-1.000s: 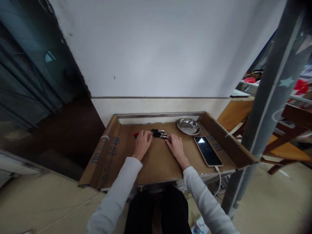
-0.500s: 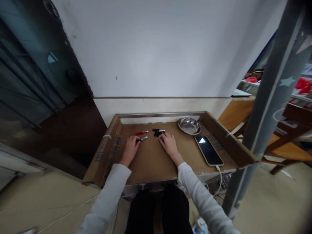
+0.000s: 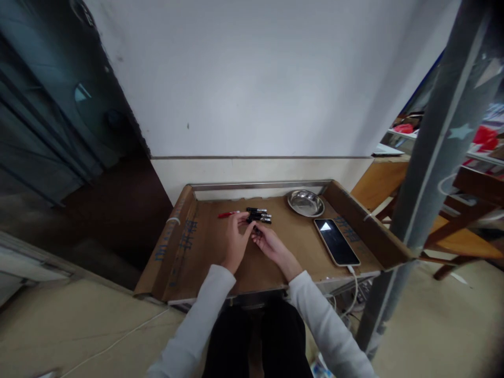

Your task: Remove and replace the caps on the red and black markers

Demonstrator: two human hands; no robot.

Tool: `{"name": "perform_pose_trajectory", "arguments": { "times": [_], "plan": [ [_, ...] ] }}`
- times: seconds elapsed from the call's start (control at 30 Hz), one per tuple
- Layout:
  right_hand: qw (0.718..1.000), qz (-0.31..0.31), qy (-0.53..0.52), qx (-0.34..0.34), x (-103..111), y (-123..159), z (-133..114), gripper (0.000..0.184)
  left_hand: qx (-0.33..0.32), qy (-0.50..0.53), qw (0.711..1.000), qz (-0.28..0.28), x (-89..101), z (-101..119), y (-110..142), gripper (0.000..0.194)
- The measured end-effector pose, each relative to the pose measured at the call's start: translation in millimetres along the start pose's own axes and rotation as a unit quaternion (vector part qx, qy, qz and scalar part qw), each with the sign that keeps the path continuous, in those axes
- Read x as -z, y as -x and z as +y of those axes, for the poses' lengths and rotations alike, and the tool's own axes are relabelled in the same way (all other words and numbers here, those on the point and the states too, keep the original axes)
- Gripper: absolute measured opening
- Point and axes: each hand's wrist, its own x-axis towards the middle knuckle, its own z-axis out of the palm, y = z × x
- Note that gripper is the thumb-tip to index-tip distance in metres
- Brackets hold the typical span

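My left hand [image 3: 236, 239] and my right hand [image 3: 268, 242] meet over the middle of the cardboard-lined tray [image 3: 185, 239]. Their fingertips are pinched together on a small black pen [image 3: 255, 229], most of which the fingers hide. Just beyond the hands, several black pens [image 3: 259, 215] lie side by side near the back of the tray. A red pen [image 3: 227, 214] lies alone to their left, close to my left fingertips. Both sleeves are light grey.
A round steel bowl [image 3: 306, 203] sits at the tray's back right. A phone [image 3: 336, 241] with a lit screen lies on the right, its white cable hanging off the front edge. A grey post [image 3: 425, 152] stands at the right, with wooden furniture behind it.
My left hand carried a black pen from the left towards the centre. My right hand drew back from the row of pens to meet it. Both hands now pinch the pen together.
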Motion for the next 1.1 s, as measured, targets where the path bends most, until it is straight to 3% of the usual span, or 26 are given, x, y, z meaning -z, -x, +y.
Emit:
{"name": "perform_pose_trajectory", "arguments": {
  "times": [0.17,0.3,0.37,0.47,0.53,0.63,0.73,0.9,1.1],
  "plan": [
    [0.998,-0.008,-0.044,-0.052,12,-2,-4,0.010,0.002,-0.004,0.998,-0.067,-3.1,4,-9,0.020],
    [0.997,-0.045,-0.020,-0.060,29,0,-15,0.017,0.105,0.091,0.990,0.035,10.8,-5,-18,0.027],
    [0.998,-0.035,-0.015,-0.054,36,0,-20,0.017,0.155,0.146,0.976,0.045,19.2,-18,-19,0.031],
    [0.999,-0.015,0.011,-0.027,46,2,-27,0.016,0.214,0.183,0.959,-0.007,32.5,-41,-11,0.034],
    [0.999,-0.014,0.040,-0.006,53,4,-31,0.016,0.234,0.165,0.955,-0.082,39.6,-52,-4,0.033],
    [0.996,-0.018,0.085,0.009,62,9,-35,0.017,0.170,0.084,0.965,-0.180,42.0,-55,3,0.024],
    [0.993,-0.010,0.113,0.024,68,12,-35,0.022,0.072,-0.027,0.967,-0.242,32.5,-46,1,0.014],
    [0.977,0.061,0.167,0.121,77,11,-34,0.033,-0.024,-0.079,0.958,-0.273,11.6,-42,-8,0.008],
    [0.910,0.098,0.337,0.219,80,6,-32,0.037,-0.056,-0.078,0.953,-0.288,9.6,-48,-13,0.019]
  ]
}}
